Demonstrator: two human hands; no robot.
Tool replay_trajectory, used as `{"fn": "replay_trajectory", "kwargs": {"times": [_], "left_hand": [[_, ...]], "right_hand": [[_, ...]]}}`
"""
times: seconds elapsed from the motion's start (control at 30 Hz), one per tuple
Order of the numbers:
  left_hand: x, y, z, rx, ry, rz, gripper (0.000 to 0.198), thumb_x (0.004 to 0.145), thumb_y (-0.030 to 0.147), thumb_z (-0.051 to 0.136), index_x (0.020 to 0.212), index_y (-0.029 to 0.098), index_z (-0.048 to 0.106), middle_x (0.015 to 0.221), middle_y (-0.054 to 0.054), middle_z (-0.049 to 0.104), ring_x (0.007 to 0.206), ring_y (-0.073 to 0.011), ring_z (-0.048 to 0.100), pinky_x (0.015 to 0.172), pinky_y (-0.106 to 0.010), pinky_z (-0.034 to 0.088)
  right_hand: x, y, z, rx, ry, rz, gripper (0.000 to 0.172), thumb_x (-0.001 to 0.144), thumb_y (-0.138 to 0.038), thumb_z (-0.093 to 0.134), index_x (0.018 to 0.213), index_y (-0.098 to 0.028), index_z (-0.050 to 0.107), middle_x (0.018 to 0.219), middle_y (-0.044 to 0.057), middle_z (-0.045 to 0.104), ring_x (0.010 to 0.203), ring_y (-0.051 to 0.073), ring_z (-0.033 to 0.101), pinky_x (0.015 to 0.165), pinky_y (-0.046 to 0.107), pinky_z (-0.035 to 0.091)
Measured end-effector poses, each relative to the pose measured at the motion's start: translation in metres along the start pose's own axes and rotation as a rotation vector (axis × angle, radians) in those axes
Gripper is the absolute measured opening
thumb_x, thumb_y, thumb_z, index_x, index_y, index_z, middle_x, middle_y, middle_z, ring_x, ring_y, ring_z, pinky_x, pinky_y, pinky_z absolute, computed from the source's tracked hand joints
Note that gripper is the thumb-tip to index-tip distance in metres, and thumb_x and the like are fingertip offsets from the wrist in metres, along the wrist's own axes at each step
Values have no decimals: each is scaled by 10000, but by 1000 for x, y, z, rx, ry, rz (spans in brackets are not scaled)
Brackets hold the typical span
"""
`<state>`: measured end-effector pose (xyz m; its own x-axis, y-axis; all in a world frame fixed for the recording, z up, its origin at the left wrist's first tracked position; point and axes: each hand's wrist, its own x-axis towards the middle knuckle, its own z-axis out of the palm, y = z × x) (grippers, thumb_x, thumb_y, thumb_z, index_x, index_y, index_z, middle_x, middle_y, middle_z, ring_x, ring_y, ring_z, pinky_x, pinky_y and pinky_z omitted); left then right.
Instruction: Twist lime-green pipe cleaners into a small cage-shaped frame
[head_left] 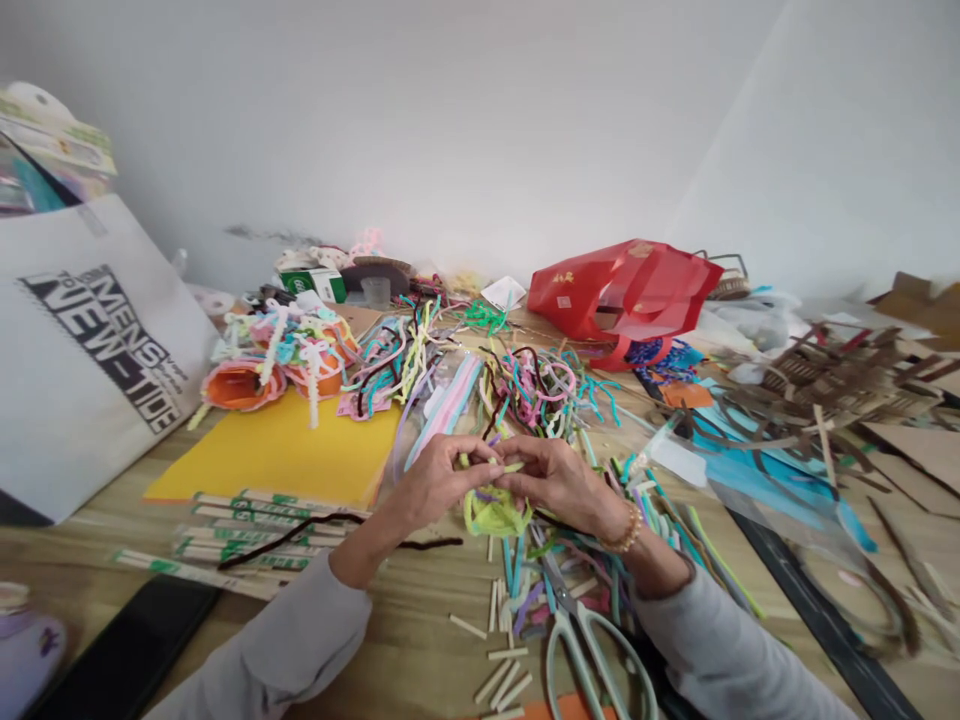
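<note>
Both of my hands meet over the middle of the table, fingertips pinched together. My left hand [442,478] grips a yellow-green pipe cleaner piece [495,512] from the left, and my right hand [566,482] pinches it from the right. The piece is bent into a loop-like shape that hangs below my fingers, with a bit of purple in it. A short pale end sticks out between my fingertips. Scissors [574,610] with pale handles lie just below my right hand. Cut pipe cleaner bits [536,600] and short pale sticks [495,680] are scattered beside them.
Behind my hands lie heaps of coloured pipe cleaners [536,385] and a red bag [622,290]. Yellow sheets [277,445], wrapped chopsticks [255,535], a black phone [135,645] and a white bag [97,340] are on the left. Brown woven strips [832,380] crowd the right.
</note>
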<state>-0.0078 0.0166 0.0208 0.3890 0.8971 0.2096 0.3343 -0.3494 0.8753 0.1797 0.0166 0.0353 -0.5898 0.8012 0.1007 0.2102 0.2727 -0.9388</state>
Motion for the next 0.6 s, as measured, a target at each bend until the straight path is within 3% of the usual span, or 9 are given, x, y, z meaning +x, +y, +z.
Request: {"fn": "replay_trajectory", "kwargs": {"times": [0.27, 0.4, 0.6], "left_hand": [[3, -2, 1, -150, 71, -45, 252, 754, 317, 647, 934, 141, 629, 861, -51, 667, 798, -184, 610, 695, -253, 465], [3, -4, -4, -158, 157, -38, 253, 834, 335, 545, 976, 149, 642, 981, -62, 671, 911, -194, 606, 819, -281, 455], [6, -11, -13, -139, 87, -9, 307, 850, 371, 522, 1000, 156, 681, 1057, -67, 675, 1043, -224, 574, 953, -321, 401]], "right_hand": [[2, 16, -6, 79, 48, 69, 272, 820, -414, 610, 915, -162, 642, 594, -21, 577, 482, 99, 536, 447, 196, 433], [4, 20, -8, 112, 82, 69, 276, 815, -432, 608, 843, -158, 619, 563, -32, 562, 464, 89, 522, 452, 194, 435], [6, 20, -12, 144, 103, 88, 311, 802, -465, 602, 806, -155, 583, 541, -41, 555, 432, 78, 513, 426, 182, 420]]}}
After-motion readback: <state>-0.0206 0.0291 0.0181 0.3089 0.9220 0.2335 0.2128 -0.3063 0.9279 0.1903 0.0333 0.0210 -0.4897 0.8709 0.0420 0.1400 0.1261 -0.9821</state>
